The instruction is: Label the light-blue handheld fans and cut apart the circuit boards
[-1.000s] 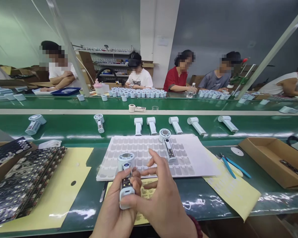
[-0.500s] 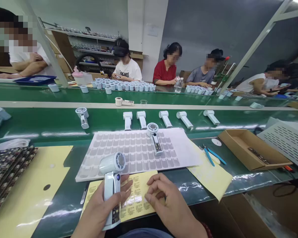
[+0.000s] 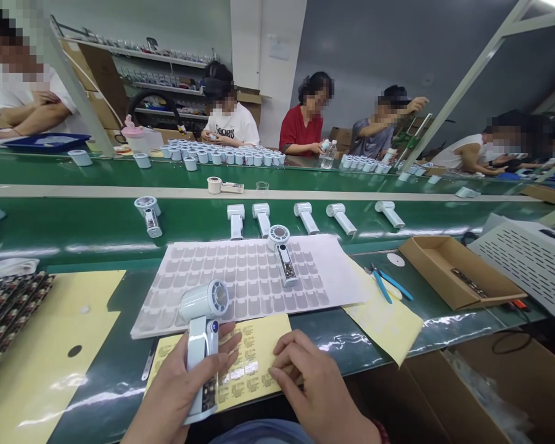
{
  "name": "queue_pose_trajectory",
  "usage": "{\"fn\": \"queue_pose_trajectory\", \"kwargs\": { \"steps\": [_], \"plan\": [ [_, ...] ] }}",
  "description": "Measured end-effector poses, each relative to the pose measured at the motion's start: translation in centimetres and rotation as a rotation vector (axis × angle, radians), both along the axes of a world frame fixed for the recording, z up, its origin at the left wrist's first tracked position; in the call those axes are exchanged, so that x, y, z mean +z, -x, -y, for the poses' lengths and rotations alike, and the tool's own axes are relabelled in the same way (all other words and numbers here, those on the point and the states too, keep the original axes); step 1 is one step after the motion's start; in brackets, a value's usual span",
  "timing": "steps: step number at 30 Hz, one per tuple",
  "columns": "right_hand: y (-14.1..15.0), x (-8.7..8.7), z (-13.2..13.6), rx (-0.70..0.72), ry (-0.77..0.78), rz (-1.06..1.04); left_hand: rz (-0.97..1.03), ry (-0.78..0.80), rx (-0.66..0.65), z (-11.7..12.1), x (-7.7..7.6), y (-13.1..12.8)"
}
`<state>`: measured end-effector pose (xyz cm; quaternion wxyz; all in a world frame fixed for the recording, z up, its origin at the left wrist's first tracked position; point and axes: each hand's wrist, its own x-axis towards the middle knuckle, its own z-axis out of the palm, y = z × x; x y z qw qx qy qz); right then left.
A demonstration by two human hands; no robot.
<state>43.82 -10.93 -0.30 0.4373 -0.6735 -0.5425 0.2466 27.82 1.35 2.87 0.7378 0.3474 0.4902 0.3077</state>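
Observation:
My left hand (image 3: 178, 382) is wrapped round the handle of a pale blue handheld fan (image 3: 198, 303), held upright with its round head on top. The handle's lower front lies uncovered, showing a circuit board inside. Beneath it on the bench is a yellow sheet of printed labels (image 3: 254, 339). At that sheet's right edge my right hand (image 3: 312, 385) is closed, thumb and fingertips together; whatever may be between them is too small to make out. Another fan (image 3: 278, 235) with a bare handle front rests on a white sheet of grey stickers (image 3: 203, 271).
Several fans (image 3: 306, 217) lie along the green belt ahead. To the right are blue-handled pliers (image 3: 383, 285), a cardboard box (image 3: 444, 293) and a perforated metal casing (image 3: 527, 259). Circuit boards (image 3: 9, 314) are stacked at left. Co-workers sit across the belt.
The view has shifted slightly. My left hand still holds the fan, and my right hand stays at the label sheet's edge. Across the belt, a co-worker in grey has raised an arm.

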Motion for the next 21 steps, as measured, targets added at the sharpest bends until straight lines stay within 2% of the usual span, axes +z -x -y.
{"fn": "queue_pose_trajectory", "kwargs": {
  "steps": [2, 3, 7, 11, 14, 17, 21],
  "plan": [
    [0.0, -0.5, 0.0, -0.005, -0.026, 0.144, 0.009, 0.002, 0.011, 0.0, 0.1, -0.1],
    [-0.1, -0.5, 0.0, 0.009, -0.021, 0.131, 0.008, 0.005, 0.007, 0.0, 0.1, -0.1],
    [-0.9, 1.3, 0.3, 0.081, 0.046, -0.241, -0.031, 0.002, -0.013, 0.1, 0.5, -0.1],
    [-0.5, 3.6, -0.1, 0.042, -0.013, -0.382, -0.046, 0.005, -0.013, 0.6, 1.7, -0.2],
    [1.0, 4.8, -1.5, 0.081, -0.027, -0.486, 0.013, 0.061, 0.022, 0.9, 2.8, -0.3],
    [2.4, 5.8, -3.3, 0.136, -0.014, -0.462, 0.111, 0.1, 0.093, 0.8, 3.3, -0.6],
    [2.8, 6.8, -4.9, 0.15, 0.009, -0.334, 0.21, 0.087, 0.165, 0.1, 3.0, -1.0]
  ]
}}
